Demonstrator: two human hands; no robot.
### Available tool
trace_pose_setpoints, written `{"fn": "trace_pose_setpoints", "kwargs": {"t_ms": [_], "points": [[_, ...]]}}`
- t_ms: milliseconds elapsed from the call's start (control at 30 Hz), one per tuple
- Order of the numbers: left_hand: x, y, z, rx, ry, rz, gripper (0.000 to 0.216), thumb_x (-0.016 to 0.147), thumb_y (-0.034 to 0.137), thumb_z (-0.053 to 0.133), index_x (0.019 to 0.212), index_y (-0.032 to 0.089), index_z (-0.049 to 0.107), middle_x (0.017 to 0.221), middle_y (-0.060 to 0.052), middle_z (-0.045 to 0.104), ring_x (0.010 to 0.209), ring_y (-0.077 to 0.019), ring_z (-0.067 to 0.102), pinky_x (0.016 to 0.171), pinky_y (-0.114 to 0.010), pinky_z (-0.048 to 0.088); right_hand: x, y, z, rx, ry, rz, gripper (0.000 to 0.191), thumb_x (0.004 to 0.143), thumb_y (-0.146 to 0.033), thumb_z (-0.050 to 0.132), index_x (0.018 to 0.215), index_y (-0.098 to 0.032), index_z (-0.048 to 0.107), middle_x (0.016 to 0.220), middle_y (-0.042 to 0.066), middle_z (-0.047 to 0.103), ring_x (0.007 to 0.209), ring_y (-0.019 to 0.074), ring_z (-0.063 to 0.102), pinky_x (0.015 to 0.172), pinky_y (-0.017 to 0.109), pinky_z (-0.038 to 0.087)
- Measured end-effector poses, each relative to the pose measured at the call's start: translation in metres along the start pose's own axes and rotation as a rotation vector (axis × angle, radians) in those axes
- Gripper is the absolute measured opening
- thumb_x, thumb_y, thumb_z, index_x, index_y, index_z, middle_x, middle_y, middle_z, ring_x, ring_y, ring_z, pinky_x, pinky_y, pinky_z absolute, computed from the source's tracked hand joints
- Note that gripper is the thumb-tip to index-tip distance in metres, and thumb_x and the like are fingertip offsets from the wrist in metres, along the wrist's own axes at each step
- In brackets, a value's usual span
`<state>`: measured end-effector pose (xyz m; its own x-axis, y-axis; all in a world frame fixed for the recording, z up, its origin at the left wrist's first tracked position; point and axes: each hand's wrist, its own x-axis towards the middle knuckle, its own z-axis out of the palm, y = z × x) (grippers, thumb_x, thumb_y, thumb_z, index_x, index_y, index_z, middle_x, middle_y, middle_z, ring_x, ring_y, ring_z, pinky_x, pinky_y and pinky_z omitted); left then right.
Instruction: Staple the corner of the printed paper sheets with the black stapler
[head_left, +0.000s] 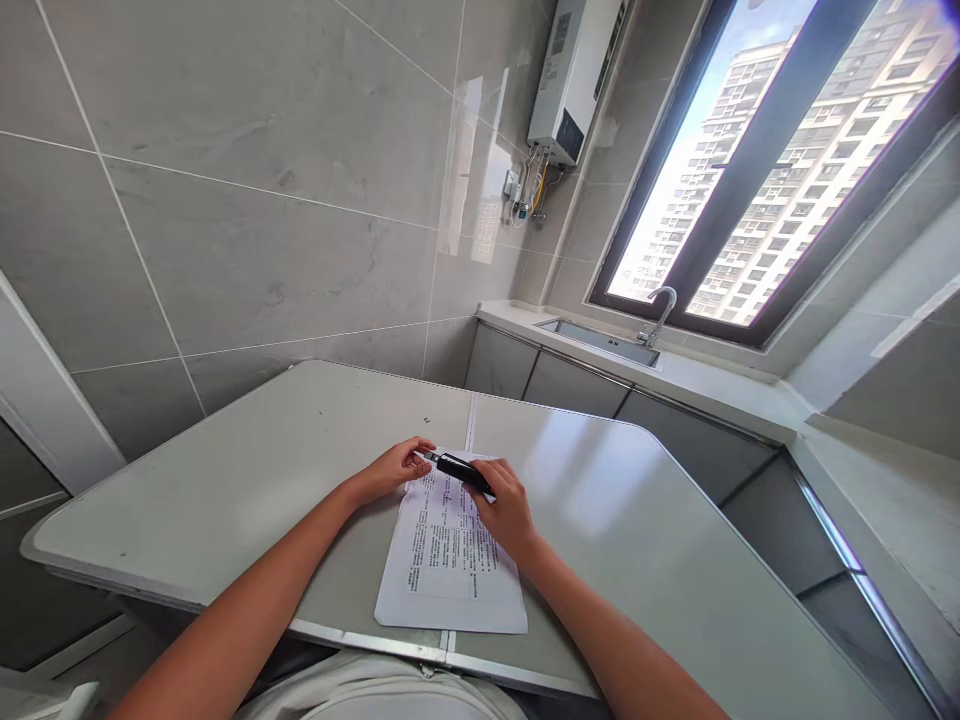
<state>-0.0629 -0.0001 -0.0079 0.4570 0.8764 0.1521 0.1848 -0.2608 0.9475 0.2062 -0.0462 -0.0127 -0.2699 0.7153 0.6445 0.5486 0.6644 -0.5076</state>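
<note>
Grey tiled wall [262, 150], upper left | pale table [225, 450], lower half | window [772, 165], upper right | printed sheet [450, 590], lower centre | right hand [506, 508] wrapped round slim black object [461, 471], centre | left hand [394, 468] half curled at its tip, grip unclear

We can read no words: the print [439, 545] on the paper [450, 612] (it is too small) and the label [559, 33] on the heater [577, 70] are unclear.

Grey tiles [285, 270] are cladding the wall [225, 100]. A white wall-mounted unit [571, 75] is hanging near the corner. A dark-framed window [772, 140] is admitting daylight above a counter [720, 388] with an inset sink [600, 340]. A pale table [225, 490] is standing in front, reflecting light.
</note>
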Motion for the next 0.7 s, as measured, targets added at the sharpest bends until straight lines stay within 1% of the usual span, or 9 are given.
{"fn": "trace_pose_setpoints", "kwargs": {"t_ms": [67,167,267,400,467,500,567,633,700], "points": [[-0.002,0.006,0.003,-0.222,-0.118,-0.029,0.061,0.092,0.063,0.066,0.135,0.02,0.058,0.127,-0.014,0.062,0.101,-0.0218,0.062,0.085,-0.035,0.052,-0.001,-0.003,-0.003,-0.089,0.0,-0.191,0.042,0.094,-0.01,0.055,0.131,-0.026,0.066,0.118,0.009,0.075,0.112,0.0276,0.064,0.095,0.045,0.056],[-0.006,0.012,0.007,-0.406,-0.26,-0.115,0.059,0.092,0.062,0.068,0.132,0.019,0.061,0.124,-0.014,0.065,0.108,-0.0235,0.063,0.087,-0.036,0.055,-0.003,-0.006,-0.004,-0.19,-0.069,-0.378,0.049,0.096,-0.003,0.049,0.135,-0.028,0.065,0.124,0.008,0.074,0.119,0.0263,0.064,0.102,0.046,0.055],[-0.006,0.013,0.009,-0.468,-0.279,-0.189,0.05,0.09,0.052,0.076,0.125,0.018,0.066,0.123,-0.013,0.067,0.111,-0.0227,0.065,0.091,-0.034,0.055,-0.006,-0.006,-0.006,-0.244,-0.139,-0.446,0.045,0.102,-0.007,0.048,0.136,-0.031,0.066,0.128,0.007,0.074,0.123,0.0242,0.065,0.105,0.045,0.055],[-0.002,0.004,0.008,-0.54,-0.284,-0.247,0.045,0.088,0.044,0.081,0.121,0.016,0.07,0.121,-0.012,0.069,0.108,-0.0199,0.067,0.091,-0.03,0.054,-0.007,-0.009,-0.008,-0.255,-0.149,-0.437,0.044,0.102,-0.008,0.049,0.133,-0.032,0.068,0.129,0.005,0.074,0.125,0.0232,0.065,0.106,0.044,0.054],[0.001,-0.004,0.006,-0.544,-0.209,-0.278,0.044,0.084,0.044,0.084,0.114,0.014,0.071,0.109,-0.01,0.07,0.096,-0.0168,0.068,0.085,-0.028,0.055,-0.005,-0.011,-0.007,-0.229,-0.073,-0.354,0.044,0.098,-0.006,0.05,0.128,-0.03,0.071,0.124,0.006,0.076,0.121,0.0253,0.067,0.104,0.046,0.054],[0.003,-0.008,0.005,-0.536,-0.145,-0.29,0.044,0.083,0.044,0.085,0.109,0.013,0.07,0.102,-0.009,0.07,0.088,-0.0149,0.068,0.08,-0.027,0.055,-0.004,-0.012,-0.007,-0.206,-0.018,-0.272,0.042,0.095,-0.006,0.053,0.124,-0.029,0.073,0.12,0.006,0.077,0.117,0.0267,0.068,0.103,0.048,0.054],[0.007,-0.013,0.001,-0.521,0.006,-0.288,0.041,0.083,0.045,0.084,0.101,0.012,0.069,0.091,-0.006,0.067,0.072,-0.011,0.063,0.067,-0.024,0.052,-0.001,-0.012,-0.005,-0.12,0.073,-0.036,0.033,0.09,-0.012,0.061,0.117,-0.027,0.075,0.111,0.007,0.079,0.106,0.0279,0.071,0.099,0.05,0.054],[0.009,-0.013,-0.002,-0.536,0.131,-0.257,0.034,0.085,0.041,0.08,0.097,0.012,0.068,0.081,-0.002,0.061,0.061,-0.0077,0.053,0.054,-0.02,0.044,0.0,-0.011,-0.003,0.013,0.072,0.208,0.025,0.085,-0.023,0.071,0.109,-0.026,0.077,0.101,0.006,0.079,0.092,0.0265,0.072,0.091,0.046,0.057],[0.008,-0.008,-0.005,-0.593,0.175,-0.224,0.021,0.086,0.029,0.075,0.093,0.012,0.067,0.077,0.0,0.055,0.058,-0.0069,0.047,0.051,-0.019,0.039,-0.001,-0.008,-0.001,0.133,-0.006,0.362,0.023,0.08,-0.03,0.076,0.102,-0.025,0.078,0.093,0.004,0.08,0.083,0.0251,0.072,0.081,0.041,0.058]]}}
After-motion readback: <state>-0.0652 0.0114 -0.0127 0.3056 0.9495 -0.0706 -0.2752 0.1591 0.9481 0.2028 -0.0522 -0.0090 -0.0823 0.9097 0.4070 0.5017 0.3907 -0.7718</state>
